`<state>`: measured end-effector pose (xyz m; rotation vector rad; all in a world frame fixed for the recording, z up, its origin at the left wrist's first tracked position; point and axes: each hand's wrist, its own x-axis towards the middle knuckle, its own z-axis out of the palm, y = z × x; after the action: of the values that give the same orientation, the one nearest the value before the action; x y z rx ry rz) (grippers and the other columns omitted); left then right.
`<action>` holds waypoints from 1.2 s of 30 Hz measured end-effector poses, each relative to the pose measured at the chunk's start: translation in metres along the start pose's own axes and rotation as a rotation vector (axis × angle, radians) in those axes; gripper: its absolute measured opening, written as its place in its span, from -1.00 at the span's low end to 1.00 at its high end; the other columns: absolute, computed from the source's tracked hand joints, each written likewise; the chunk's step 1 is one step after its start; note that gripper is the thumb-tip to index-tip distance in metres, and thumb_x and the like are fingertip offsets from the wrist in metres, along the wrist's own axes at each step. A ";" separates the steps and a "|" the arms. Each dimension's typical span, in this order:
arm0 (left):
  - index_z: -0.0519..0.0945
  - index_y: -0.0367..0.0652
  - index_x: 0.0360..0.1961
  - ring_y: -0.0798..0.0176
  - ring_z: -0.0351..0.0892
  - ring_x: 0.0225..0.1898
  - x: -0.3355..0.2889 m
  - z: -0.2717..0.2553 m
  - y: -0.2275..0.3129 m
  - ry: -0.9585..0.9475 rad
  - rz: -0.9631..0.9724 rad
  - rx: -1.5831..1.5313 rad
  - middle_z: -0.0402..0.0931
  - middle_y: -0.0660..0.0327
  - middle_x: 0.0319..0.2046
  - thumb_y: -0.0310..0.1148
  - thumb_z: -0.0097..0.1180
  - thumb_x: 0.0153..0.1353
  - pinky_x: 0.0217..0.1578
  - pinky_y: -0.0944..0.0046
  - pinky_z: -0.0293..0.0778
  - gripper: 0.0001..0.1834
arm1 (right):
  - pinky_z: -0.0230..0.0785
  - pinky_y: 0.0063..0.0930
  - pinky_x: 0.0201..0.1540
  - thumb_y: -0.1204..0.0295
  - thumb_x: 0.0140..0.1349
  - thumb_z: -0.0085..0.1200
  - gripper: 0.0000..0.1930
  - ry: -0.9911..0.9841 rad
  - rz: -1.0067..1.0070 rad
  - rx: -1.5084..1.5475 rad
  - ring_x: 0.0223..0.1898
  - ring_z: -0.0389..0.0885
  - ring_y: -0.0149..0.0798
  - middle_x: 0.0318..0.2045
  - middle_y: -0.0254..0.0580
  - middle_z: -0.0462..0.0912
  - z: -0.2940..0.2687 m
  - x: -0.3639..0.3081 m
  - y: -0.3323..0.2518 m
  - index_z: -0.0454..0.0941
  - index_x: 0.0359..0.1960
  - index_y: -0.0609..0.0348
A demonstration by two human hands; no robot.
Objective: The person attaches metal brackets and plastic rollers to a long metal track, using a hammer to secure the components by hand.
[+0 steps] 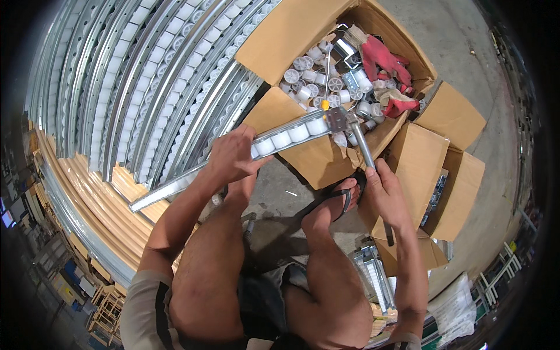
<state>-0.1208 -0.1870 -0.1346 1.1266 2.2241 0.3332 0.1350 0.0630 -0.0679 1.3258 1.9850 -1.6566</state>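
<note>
My left hand [234,154] is closed around a metal roller track [192,179] fitted with a row of white rollers [282,138]. The track slants from lower left up to the right, and its upper end reaches over an open cardboard box. In my right hand [385,189] is a hammer [364,143] with a metal shaft and a dark grip end. Its dark head [337,119] overlaps the track's upper end; whether they touch, I cannot tell. A thin rod with a yellow end [325,105] shows just beyond the head.
Loose white rollers [318,76] and red-palmed gloves [382,58] fill the cardboard box [303,35]. Another open carton [417,157] holds metal parts. Long roller tracks [140,76] are stacked at the left. My sandalled foot [335,204] is beside the box; metal pieces [373,271] lie lower right.
</note>
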 end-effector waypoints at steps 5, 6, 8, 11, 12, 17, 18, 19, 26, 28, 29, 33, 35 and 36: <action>0.57 -0.28 -0.23 -0.19 0.65 -0.28 -0.004 0.017 -0.009 0.111 0.087 -0.068 0.59 -0.04 -0.30 0.04 0.45 0.01 -0.26 0.01 0.55 -0.41 | 0.18 -0.54 -0.48 0.14 0.58 -0.13 -0.68 0.048 0.072 0.215 -0.52 0.24 -0.55 -0.57 -0.51 0.30 -0.030 0.014 0.013 0.37 -0.35 0.02; 0.57 -0.28 -0.23 -0.19 0.65 -0.27 -0.003 0.017 -0.006 0.084 0.073 -0.053 0.59 -0.04 -0.30 0.04 0.46 0.01 -0.26 0.01 0.56 -0.42 | 0.17 -0.55 -0.50 0.12 0.58 -0.14 -0.66 0.117 0.110 0.306 -0.54 0.23 -0.56 -0.57 -0.51 0.30 -0.032 0.014 0.015 0.36 -0.37 -0.01; 0.57 -0.28 -0.23 -0.19 0.65 -0.27 0.006 0.013 0.001 0.038 0.052 -0.023 0.59 -0.04 -0.29 0.03 0.46 0.01 -0.27 0.01 0.56 -0.42 | 0.15 -0.54 -0.53 0.11 0.57 -0.12 -0.65 0.197 0.079 0.187 -0.56 0.22 -0.57 -0.58 -0.51 0.29 -0.001 0.012 0.017 0.36 -0.38 0.00; 0.55 -0.30 -0.26 -0.19 0.65 -0.29 0.005 0.011 0.000 0.009 0.032 -0.013 0.57 -0.05 -0.33 0.01 0.47 -0.01 -0.30 -0.01 0.55 -0.42 | 0.10 -0.59 -0.53 0.13 0.56 -0.08 -0.68 -0.063 -0.123 -0.033 -0.56 0.20 -0.59 -0.59 -0.53 0.26 -0.006 0.017 0.032 0.38 -0.34 0.04; 0.54 -0.30 -0.26 -0.17 0.65 -0.26 0.004 0.011 0.000 -0.013 0.016 -0.006 0.56 -0.04 -0.31 0.03 0.46 0.00 -0.26 0.00 0.56 -0.41 | 0.09 -0.59 -0.53 0.13 0.56 -0.08 -0.68 -0.043 -0.067 0.052 -0.56 0.19 -0.60 -0.59 -0.54 0.26 -0.011 0.019 0.030 0.38 -0.33 0.03; 0.53 -0.30 -0.25 -0.13 0.64 -0.19 0.007 0.005 0.009 -0.081 -0.044 0.025 0.55 -0.01 -0.27 0.05 0.43 0.02 -0.20 0.03 0.57 -0.40 | 0.07 -0.62 -0.53 0.13 0.57 -0.11 -0.70 0.068 0.087 0.330 -0.54 0.18 -0.62 -0.59 -0.57 0.24 -0.013 0.020 0.022 0.39 -0.30 0.01; 0.53 -0.30 -0.25 -0.13 0.64 -0.20 0.008 0.005 0.009 -0.070 -0.026 0.024 0.55 -0.02 -0.26 0.05 0.43 0.02 -0.19 0.03 0.57 -0.40 | 0.09 -0.61 -0.51 0.14 0.57 -0.10 -0.70 0.098 0.076 0.329 -0.53 0.20 -0.61 -0.58 -0.56 0.26 -0.005 0.019 0.026 0.39 -0.29 0.03; 0.53 -0.30 -0.25 -0.13 0.64 -0.20 0.008 0.006 0.008 -0.059 -0.009 0.023 0.55 -0.02 -0.26 0.05 0.43 0.02 -0.19 0.03 0.57 -0.40 | 0.17 -0.57 -0.44 0.15 0.57 -0.09 -0.69 0.076 0.040 0.086 -0.46 0.24 -0.57 -0.54 -0.49 0.30 0.003 0.016 0.027 0.42 -0.26 0.11; 0.55 -0.32 -0.25 -0.17 0.65 -0.26 0.007 0.012 -0.001 0.018 0.026 -0.008 0.57 -0.05 -0.30 -0.03 0.49 -0.02 -0.28 0.02 0.56 -0.43 | 0.21 -0.53 -0.36 0.21 0.56 -0.05 -0.71 0.072 0.148 0.369 -0.40 0.25 -0.55 -0.50 -0.45 0.33 -0.007 0.020 0.019 0.44 -0.28 0.16; 0.56 -0.32 -0.23 -0.16 0.65 -0.25 0.008 0.012 0.000 0.001 0.023 0.006 0.57 -0.05 -0.28 -0.03 0.48 -0.01 -0.27 0.02 0.55 -0.43 | 0.17 -0.56 -0.46 0.20 0.56 -0.07 -0.70 0.005 0.021 0.177 -0.49 0.23 -0.58 -0.55 -0.50 0.30 -0.008 0.020 0.025 0.39 -0.30 0.12; 0.56 -0.32 -0.23 -0.15 0.65 -0.24 0.009 0.012 0.000 -0.006 0.021 0.012 0.57 -0.05 -0.26 -0.03 0.48 -0.01 -0.26 0.02 0.55 -0.42 | 0.15 -0.57 -0.51 0.19 0.57 -0.08 -0.70 -0.029 -0.042 0.080 -0.53 0.22 -0.59 -0.58 -0.52 0.28 -0.007 0.021 0.032 0.37 -0.31 0.10; 0.56 -0.32 -0.23 -0.16 0.64 -0.25 0.008 0.016 -0.006 0.013 0.041 -0.026 0.57 -0.04 -0.27 -0.02 0.47 -0.01 -0.27 0.00 0.55 -0.43 | 0.05 -0.64 -0.64 0.18 0.58 -0.12 -0.71 0.061 -0.098 0.184 -0.64 0.16 -0.64 -0.63 -0.56 0.25 -0.007 0.028 0.042 0.35 -0.32 0.04; 0.55 -0.31 -0.23 -0.17 0.64 -0.26 0.008 0.017 -0.007 0.025 0.048 -0.035 0.56 -0.04 -0.28 -0.02 0.47 -0.01 -0.28 -0.01 0.54 -0.42 | 0.03 -0.66 -0.69 0.16 0.59 -0.15 -0.71 0.065 0.046 0.383 -0.69 0.14 -0.64 -0.64 -0.54 0.27 -0.005 0.024 0.024 0.38 -0.29 0.02; 0.54 -0.31 -0.23 -0.18 0.64 -0.25 0.008 0.016 -0.006 0.022 0.040 -0.040 0.55 -0.04 -0.28 -0.03 0.47 -0.02 -0.27 -0.02 0.54 -0.42 | 0.03 -0.66 -0.71 0.15 0.59 -0.16 -0.70 0.066 0.042 0.366 -0.70 0.14 -0.64 -0.64 -0.54 0.27 -0.006 0.023 0.023 0.38 -0.29 0.02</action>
<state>-0.1185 -0.1850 -0.1536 1.1530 2.2062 0.4071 0.1411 0.0778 -0.0967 1.5459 1.7279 -2.0513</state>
